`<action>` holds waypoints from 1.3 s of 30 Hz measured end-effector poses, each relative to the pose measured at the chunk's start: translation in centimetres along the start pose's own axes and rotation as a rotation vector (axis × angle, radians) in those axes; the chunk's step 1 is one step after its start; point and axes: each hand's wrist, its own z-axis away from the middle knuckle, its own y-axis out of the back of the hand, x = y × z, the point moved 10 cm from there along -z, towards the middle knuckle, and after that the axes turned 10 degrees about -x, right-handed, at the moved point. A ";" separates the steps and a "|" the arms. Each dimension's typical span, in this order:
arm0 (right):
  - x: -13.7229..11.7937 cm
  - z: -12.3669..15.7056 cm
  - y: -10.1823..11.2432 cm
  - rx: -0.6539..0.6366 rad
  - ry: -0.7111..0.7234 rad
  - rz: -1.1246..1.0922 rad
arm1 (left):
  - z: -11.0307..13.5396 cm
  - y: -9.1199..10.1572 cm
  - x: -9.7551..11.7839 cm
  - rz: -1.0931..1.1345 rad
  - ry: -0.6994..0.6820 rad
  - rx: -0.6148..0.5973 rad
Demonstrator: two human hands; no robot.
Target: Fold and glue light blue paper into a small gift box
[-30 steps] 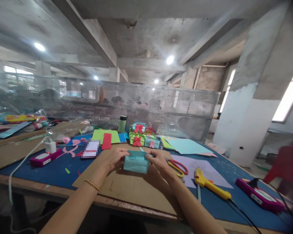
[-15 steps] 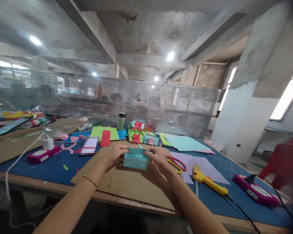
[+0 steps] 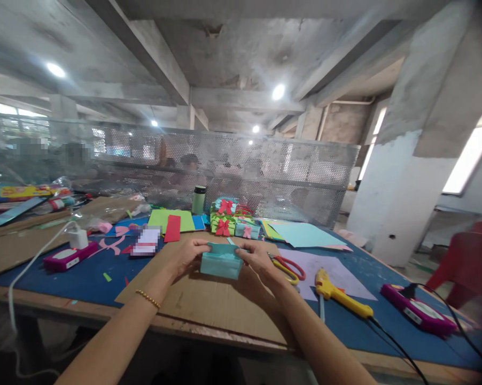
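Held a teal paper box (image 3: 220, 263) over the far half of the cardboard sheet (image 3: 209, 313), near that sheet's middle. Pinched at its left end by the left hand (image 3: 188, 255) and at its right end by the right hand (image 3: 260, 259), both partly closed, fingers curled over the top edge. Gripped from both ends most likely to keep the thin paper walls square and the box level. Could not tell whether the underside rested on the cardboard or hung just clear of it. Could not see into the box, nor make out the thumbs behind its ends.

Left just off the cardboard's right edge: scissors (image 3: 291, 267) with red and yellow handles, then a yellow glue gun (image 3: 341, 297) farther right, with its cord running toward the near edge. Probably parked there to be within the right hand's reach without crossing the work.

Stacked beyond the cardboard's far edge: small boxes with red bows (image 3: 230, 220), with a green bottle (image 3: 199, 199) behind them to the left. Laid well to the cardboard's left: a purple device (image 3: 69, 255) beside a white plug (image 3: 78, 239).

Blurred out: a small patch by the cardboard's far-left corner. Hard to make out: the figures behind the perforated metal screen (image 3: 289, 171) past the cardboard's far side. Cut off at the bottom: both forearms, with a beaded bracelet (image 3: 147, 298) on the left wrist.
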 end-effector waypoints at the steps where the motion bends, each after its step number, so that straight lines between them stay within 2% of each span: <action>1: 0.1 0.0 0.0 -0.001 -0.002 0.004 | -0.1 0.0 0.0 -0.006 -0.002 0.001; 9: 0.5 -0.4 0.5 0.051 -0.007 0.055 | 0.0 -0.4 0.6 -0.042 -0.047 -0.010; 19: -0.4 -0.8 0.9 0.064 -0.017 0.137 | -1.2 1.3 0.1 -0.039 -0.058 0.021; 26: -1.5 -0.3 0.9 0.082 -0.017 0.162 | -1.0 0.7 0.4 -0.052 -0.062 0.002; 32: -1.3 -0.5 0.9 0.061 -0.016 0.155 | -0.7 0.3 1.2 -0.066 -0.089 -0.009; 39: -1.1 -0.5 1.1 0.059 -0.005 0.155 | -0.5 0.3 0.8 -0.064 -0.070 -0.010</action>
